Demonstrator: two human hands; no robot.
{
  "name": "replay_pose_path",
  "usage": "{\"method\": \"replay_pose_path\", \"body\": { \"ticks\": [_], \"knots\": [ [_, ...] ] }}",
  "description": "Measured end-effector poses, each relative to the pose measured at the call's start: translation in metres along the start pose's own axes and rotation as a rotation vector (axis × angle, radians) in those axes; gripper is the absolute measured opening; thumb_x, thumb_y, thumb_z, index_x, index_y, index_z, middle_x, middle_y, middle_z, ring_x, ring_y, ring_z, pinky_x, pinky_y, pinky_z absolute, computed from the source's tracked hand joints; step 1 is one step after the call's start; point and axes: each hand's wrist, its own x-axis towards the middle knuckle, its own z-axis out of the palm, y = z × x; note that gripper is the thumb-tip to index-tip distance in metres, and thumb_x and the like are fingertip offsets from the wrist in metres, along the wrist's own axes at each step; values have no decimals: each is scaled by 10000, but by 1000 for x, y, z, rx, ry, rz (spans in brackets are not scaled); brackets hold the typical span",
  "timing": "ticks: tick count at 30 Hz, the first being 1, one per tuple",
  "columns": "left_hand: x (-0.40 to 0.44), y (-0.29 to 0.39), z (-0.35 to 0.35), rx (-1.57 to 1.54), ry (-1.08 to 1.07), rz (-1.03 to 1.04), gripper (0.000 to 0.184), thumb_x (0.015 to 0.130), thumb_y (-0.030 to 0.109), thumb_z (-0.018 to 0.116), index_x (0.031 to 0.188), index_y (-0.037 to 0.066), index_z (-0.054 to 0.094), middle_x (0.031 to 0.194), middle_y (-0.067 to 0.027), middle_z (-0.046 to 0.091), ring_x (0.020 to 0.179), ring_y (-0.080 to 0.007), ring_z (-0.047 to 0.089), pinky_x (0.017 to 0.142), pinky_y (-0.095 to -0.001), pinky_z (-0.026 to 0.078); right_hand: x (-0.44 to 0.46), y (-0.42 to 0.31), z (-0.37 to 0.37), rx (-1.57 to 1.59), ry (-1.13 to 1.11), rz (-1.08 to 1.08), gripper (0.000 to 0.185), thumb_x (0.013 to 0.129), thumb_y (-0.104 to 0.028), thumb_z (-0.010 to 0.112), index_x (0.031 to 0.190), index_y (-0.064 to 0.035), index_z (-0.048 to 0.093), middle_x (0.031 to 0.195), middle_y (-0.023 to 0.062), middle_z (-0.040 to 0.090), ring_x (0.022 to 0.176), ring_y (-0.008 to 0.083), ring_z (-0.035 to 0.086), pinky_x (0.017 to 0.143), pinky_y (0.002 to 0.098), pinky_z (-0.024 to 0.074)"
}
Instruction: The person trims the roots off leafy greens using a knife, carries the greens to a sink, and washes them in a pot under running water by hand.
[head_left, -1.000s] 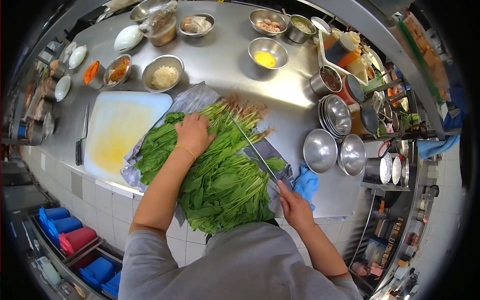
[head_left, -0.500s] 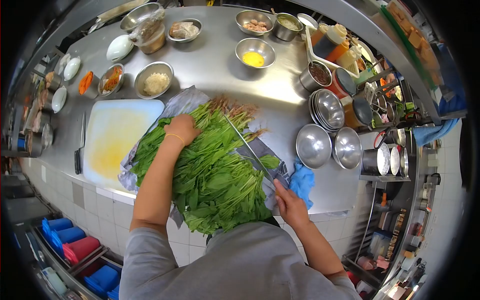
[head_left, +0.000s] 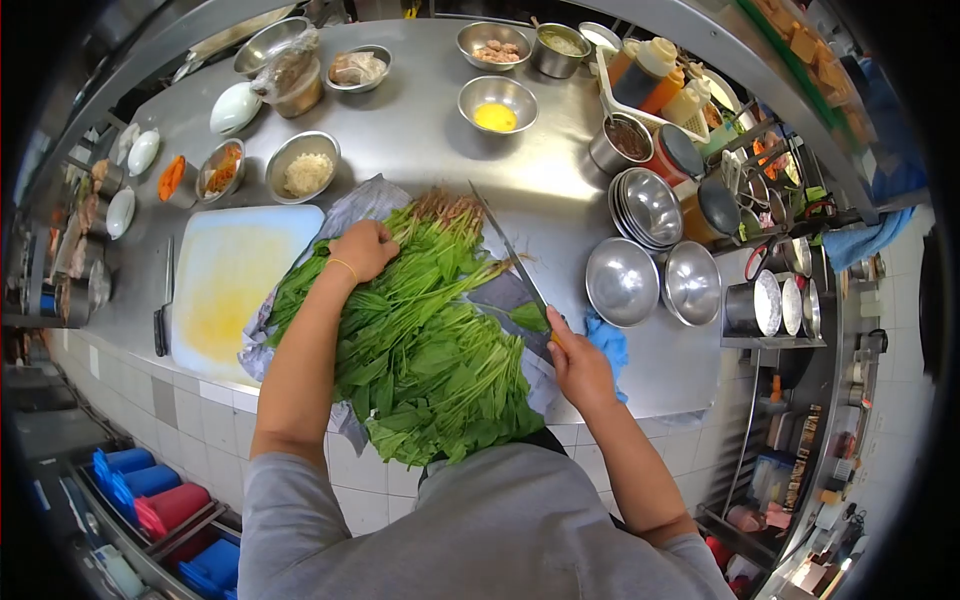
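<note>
A large heap of leafy greens [head_left: 430, 350], with brownish roots [head_left: 448, 208] at its far end, lies on crumpled newspaper [head_left: 365, 205]. My left hand [head_left: 363, 248] rests on the upper left of the heap, fingers curled down around some stems; its fingertips are partly hidden. In my right hand [head_left: 580, 365] is the handle of a long kitchen knife [head_left: 512, 250]. The blade points away from me, just right of the roots and apart from them. A single loose leaf [head_left: 528, 318] lies beside the blade.
Left of the greens is a white cutting board [head_left: 240, 290], with another knife [head_left: 164, 300] beyond it. Bowls of minced garlic-like bits [head_left: 304, 165] and egg yolk [head_left: 496, 108] stand behind. Steel bowls [head_left: 622, 282] and a blue cloth [head_left: 607, 350] are on the right.
The knife has lifted away from the stems toward the right and far side, carried by my right hand. My left hand has shifted slightly up the heap. The view has tilted a little.
</note>
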Motion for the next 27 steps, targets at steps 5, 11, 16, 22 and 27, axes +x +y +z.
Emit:
{"method": "replay_pose_path", "body": {
  "ticks": [5, 11, 16, 22, 27],
  "knots": [
    [11, 32, 9, 5, -13, 36, 323, 892, 361, 773, 1038, 74, 784, 1006, -150, 780, 982, -339, 741, 939, -560, 515, -3, 2, 1, 19, 12, -88, 623, 1017, -183, 676, 1596, -312, 485, 946, 173, 717, 853, 399, 697, 724, 514, 543],
    [-26, 58, -2, 33, 169, 9, 501, 900, 534, 772, 1209, 140, 752, 1358, -145, 663, 1344, -367, 557, 1068, -609, 402, -17, 5, -4, 64, 62, -34, 629, 1018, -172, 682, 1598, -323, 490, 957, 164, 718, 838, 377, 701, 742, 478, 556],
    [-91, 108, 34, 254, 283, 110, 564, 867, 485, 823, 1290, 126, 721, 1544, -164, 472, 1505, -426, 345, 1164, -659, 321, -26, 11, -11, 75, 69, 28, 576, 1021, -129, 689, 1573, -210, 544, 1096, 194, 757, 961, 362, 734, 860, 418, 576],
    [-94, 100, 52, 346, 94, 214, 354, 792, 410, 871, 1048, 173, 809, 1651, -152, 377, 1593, -426, 206, 1194, -799, 131, -24, 9, -9, 62, 120, -76, 575, 1025, -202, 687, 1568, -326, 542, 943, 144, 709, 833, 362, 703, 747, 460, 563],
    [-88, 69, 69, 284, 229, 268, 290, 799, 343, 833, 1043, 188, 812, 1673, -176, 390, 1592, -441, 240, 1170, -836, 128, -22, 3, -10, 99, 131, -106, 572, 1022, -201, 686, 1567, -306, 543, 915, 142, 703, 806, 366, 695, 734, 466, 562]
  ]
}}
